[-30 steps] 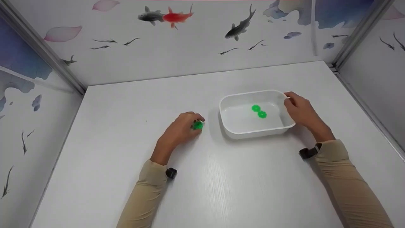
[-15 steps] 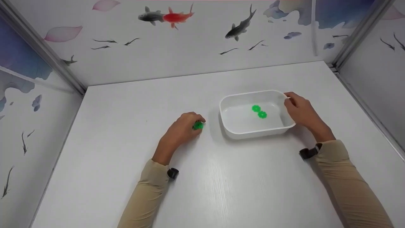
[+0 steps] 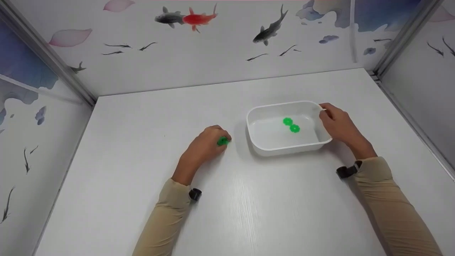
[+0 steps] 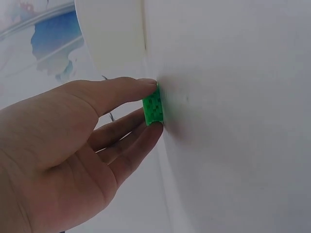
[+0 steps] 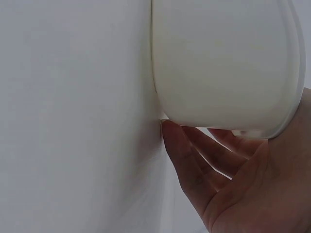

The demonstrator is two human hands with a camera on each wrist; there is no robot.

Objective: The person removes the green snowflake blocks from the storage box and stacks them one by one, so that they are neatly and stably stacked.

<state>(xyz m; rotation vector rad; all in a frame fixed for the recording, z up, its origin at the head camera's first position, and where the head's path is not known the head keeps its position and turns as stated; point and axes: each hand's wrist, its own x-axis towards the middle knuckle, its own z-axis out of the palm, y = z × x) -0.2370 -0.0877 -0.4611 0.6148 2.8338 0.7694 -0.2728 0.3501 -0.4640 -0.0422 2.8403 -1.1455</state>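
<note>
In the head view my left hand (image 3: 204,149) is low over the table, left of a white plastic tub (image 3: 268,152). Its thumb and fingertips pinch a small green stack of discs (image 3: 222,141). Seen from the left wrist, the green stack (image 4: 153,106) shows a slotted side, held between thumb and fingers close to the tabletop. My right hand (image 3: 340,125) grips the tub's right end, thumb at the rim; the right wrist view has its fingers (image 5: 187,162) bent against the outside wall. Two green flower-shaped discs (image 3: 294,128) lie on the tub's floor.
The white table (image 3: 135,170) spreads around both hands. A printed back wall (image 3: 213,60) with fish pictures and two side walls with metal corner posts enclose it. Black wrist straps (image 3: 348,171) sit at the sleeve cuffs.
My left hand has shifted very slightly to the right, and its forefinger has come down closer over the green stack. The right hand, the tub and the two discs in it stay in place.
</note>
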